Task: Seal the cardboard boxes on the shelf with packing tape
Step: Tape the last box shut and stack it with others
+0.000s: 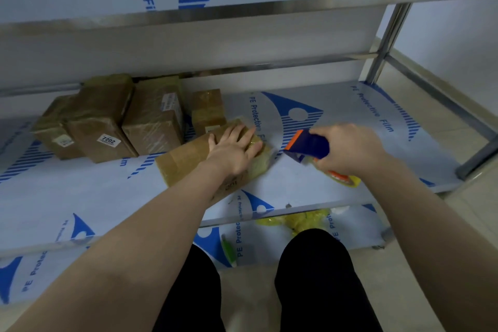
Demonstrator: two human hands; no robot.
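A: Entry. We note the box lying askew on the middle shelf, near its front edge, with glossy tape across its top.
B: Confirmed. Our left hand lies flat on the box's right half, fingers straight and spread, pressing down; nothing gripped.
A: Right hand?
B: Fingers curled round the blue dispenser, holding it. Its orange-edged front points at the box's right end, just beside it; we cannot tell whether a tape strand joins them.
A: The roll?
B: Yellowish, orange core, showing under the right hand, low over the shelf.
A: Other stock?
B: Four wrapped boxes stand bunched at the shelf's rear left, well apart from the dispenser. One carries a label reading 7202. Whether the smallest touches our box's far corner, we cannot tell.
A: Below?
B: A yellow item on the lower shelf, blurred; our dark-clad knees in front.
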